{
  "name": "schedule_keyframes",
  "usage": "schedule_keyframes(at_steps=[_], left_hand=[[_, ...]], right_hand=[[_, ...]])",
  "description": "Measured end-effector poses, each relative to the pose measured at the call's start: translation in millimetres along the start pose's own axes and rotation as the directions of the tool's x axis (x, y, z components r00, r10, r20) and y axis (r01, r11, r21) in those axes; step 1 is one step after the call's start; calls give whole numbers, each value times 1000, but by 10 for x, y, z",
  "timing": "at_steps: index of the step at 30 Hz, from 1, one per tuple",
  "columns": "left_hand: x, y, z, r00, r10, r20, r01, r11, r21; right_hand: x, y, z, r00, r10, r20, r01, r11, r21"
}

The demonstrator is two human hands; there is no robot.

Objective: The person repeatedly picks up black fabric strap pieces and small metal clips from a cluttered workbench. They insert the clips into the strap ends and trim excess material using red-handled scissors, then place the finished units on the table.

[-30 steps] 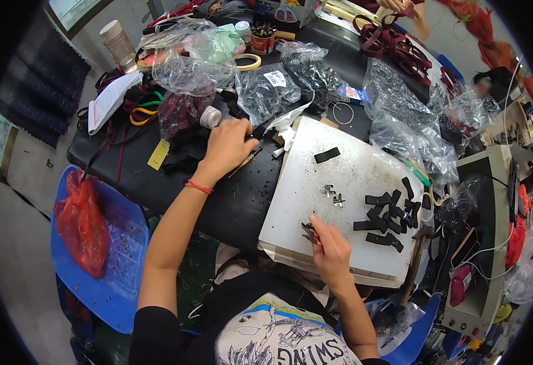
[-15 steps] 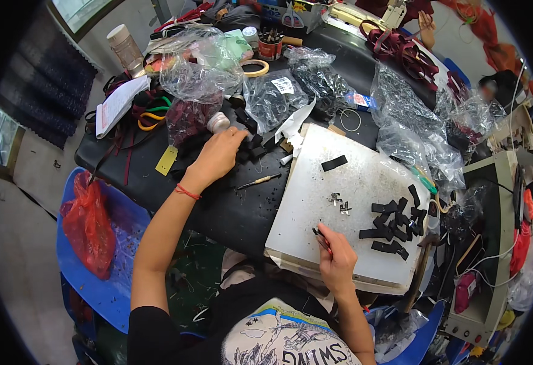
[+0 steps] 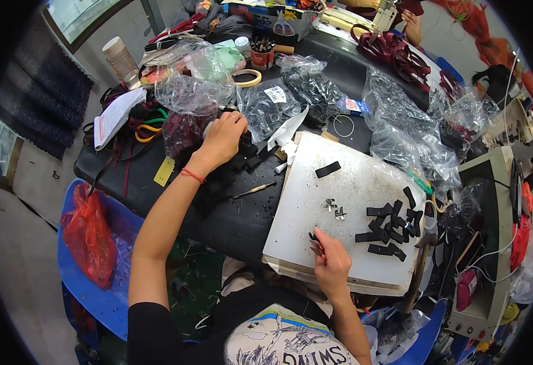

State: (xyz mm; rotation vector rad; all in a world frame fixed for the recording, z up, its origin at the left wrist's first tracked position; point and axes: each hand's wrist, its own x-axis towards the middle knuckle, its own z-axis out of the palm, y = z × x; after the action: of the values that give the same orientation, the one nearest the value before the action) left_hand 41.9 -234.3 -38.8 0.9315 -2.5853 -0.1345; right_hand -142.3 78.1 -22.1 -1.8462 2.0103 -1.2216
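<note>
My left hand [image 3: 222, 139] reaches to the cluttered left part of the table, fingers curled down among dark pieces beside the clear plastic bags; what they hold is hidden. Below it lies a heap of black strips [image 3: 240, 163]. My right hand [image 3: 332, 263] is closed round a small hand tool [image 3: 317, 244] with red on its handle and a dark tip, just over the front of the white board [image 3: 297, 213]. On the board are a single black strip [image 3: 328, 169], a few small metal clips [image 3: 334, 208] and a cluster of several black strips [image 3: 391, 225].
A thin wooden-handled tool [image 3: 254, 190] lies left of the board. Clear plastic bags [image 3: 394, 115], a tape roll [image 3: 246, 77] and a notepad [image 3: 118, 115] crowd the back. A blue chair [image 3: 90, 298] bears a red bag [image 3: 90, 243]. Another person's hand [image 3: 411, 27] shows at the far right.
My left hand has shifted slightly forward, now covering most of the pale round lid that showed beside it. My right hand keeps its tool near the board's front. The view has tilted slightly.
</note>
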Motion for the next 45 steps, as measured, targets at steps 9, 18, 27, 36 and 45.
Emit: schedule_keyframes(at_steps=[9,18,27,36,45], left_hand=[[8,108,161,988,-132,75,101,940,327],[-182,673,7,978,-201,53,199,979,38],[-282,729,66,958,-274,87,280,957,-73],[353,2341,239,901,422,101,-226,655,-720],[10,1839,-221,967,117,-225,-232,766,-600]], right_hand=[[0,-3,33,998,-52,-45,52,999,-8],[-23,-12,4,999,-34,-6,34,999,-4],[-78,66,-39,995,-56,-87,66,991,119],[-110,84,-98,985,-171,-9,171,985,-8],[-118,27,-21,993,-4,-116,8,999,32]])
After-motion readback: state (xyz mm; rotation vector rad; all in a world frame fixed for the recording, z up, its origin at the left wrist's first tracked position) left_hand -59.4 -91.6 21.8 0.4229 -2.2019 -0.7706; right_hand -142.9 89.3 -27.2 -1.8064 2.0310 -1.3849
